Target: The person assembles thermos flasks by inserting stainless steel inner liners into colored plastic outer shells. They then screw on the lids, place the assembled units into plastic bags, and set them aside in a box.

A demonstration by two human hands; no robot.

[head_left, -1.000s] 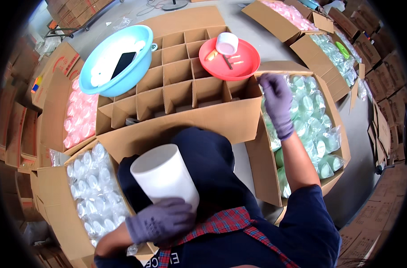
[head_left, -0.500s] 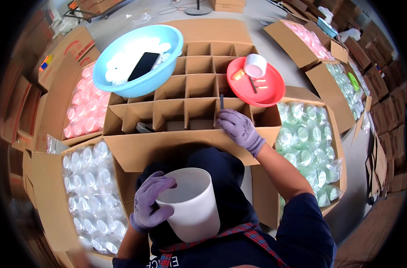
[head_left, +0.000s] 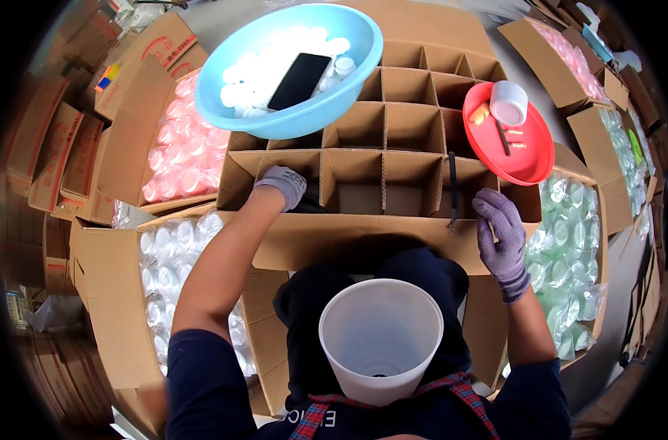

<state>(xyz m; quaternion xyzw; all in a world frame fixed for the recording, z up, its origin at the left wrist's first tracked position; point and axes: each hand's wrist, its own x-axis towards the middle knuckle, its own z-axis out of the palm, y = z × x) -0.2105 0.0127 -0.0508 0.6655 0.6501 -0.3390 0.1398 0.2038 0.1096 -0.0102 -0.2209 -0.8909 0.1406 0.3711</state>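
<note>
My left hand, in a purple-grey glove, reaches into a front-left compartment of the divided cardboard box. Its fingers are hidden, and a dark object lies beside it. Gloved too, my right hand hovers by the box's front right edge with fingers apart and nothing in them. Just left of it, a slim dark tool stands upright at a compartment's front wall. A frosted white tub, its mouth upward, rests between my thighs without either hand on it; a small dark spot shows at its bottom.
On the box sit a blue basin with white round pieces and a black phone, and a red dish holding a white cup. Around it stand cartons of bagged pink, clear and green containers.
My left hand has left the tub and gone forward into the box. The right hand has let go of the dark tool and drawn back. The whole view has shifted.
</note>
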